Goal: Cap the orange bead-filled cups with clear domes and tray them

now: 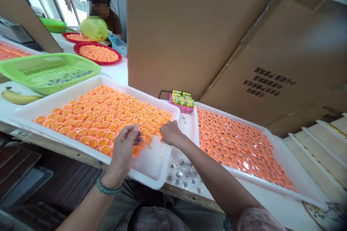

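Note:
A white tray [151, 166] in front of me holds several rows of small orange cups [103, 115]. My left hand [125, 146] hovers over the tray's near right part, fingers curled, with a small pale piece pinched at the fingertips. My right hand [170, 133] rests at the tray's right rim with its fingers bent down among the last cups; what they hold is hidden. A second white tray [273, 151] to the right is packed with sealed orange cups [233, 140]. Small clear lids [181, 175] lie between the trays.
A pink basket of yellow packets [182, 101] stands behind the trays against tall cardboard sheets [189, 29]. A green basket [48, 70] and a banana [16, 97] lie left. Red plates of cups [98, 54] and another person [101, 11] are far back.

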Motion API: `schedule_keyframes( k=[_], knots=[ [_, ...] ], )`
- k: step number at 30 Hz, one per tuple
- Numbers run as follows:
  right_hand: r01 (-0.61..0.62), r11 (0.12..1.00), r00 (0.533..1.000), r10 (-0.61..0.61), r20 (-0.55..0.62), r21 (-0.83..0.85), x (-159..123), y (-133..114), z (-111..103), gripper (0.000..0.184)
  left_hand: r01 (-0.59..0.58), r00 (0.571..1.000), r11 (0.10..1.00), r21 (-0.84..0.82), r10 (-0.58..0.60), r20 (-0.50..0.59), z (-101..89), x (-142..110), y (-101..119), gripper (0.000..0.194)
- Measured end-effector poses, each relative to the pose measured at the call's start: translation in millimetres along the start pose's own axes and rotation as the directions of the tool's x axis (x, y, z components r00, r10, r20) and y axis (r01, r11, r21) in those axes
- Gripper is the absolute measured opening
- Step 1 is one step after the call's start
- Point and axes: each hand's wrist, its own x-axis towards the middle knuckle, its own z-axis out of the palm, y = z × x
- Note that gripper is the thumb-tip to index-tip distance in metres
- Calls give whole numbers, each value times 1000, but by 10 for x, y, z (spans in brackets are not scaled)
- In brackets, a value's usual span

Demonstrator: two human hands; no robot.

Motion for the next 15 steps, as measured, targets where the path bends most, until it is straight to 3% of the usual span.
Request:
schedule_keyframes(
  k=[3,9,15],
  knots=[
    [22,1000,999,-22,38,-1,-24,-13,-9,13,10,1000,999,-37,-9,29,-12,4,6,30],
    [16,1000,1000,-16,20,26,-51,-10,38,37,37,998,997,-67,-33,59,-28,-8,39,31],
    [52,993,999,-50,-20,102,-31,-47,111,30,33,999,998,-56,-31,35,-40,20,-23,30]
  ],
)
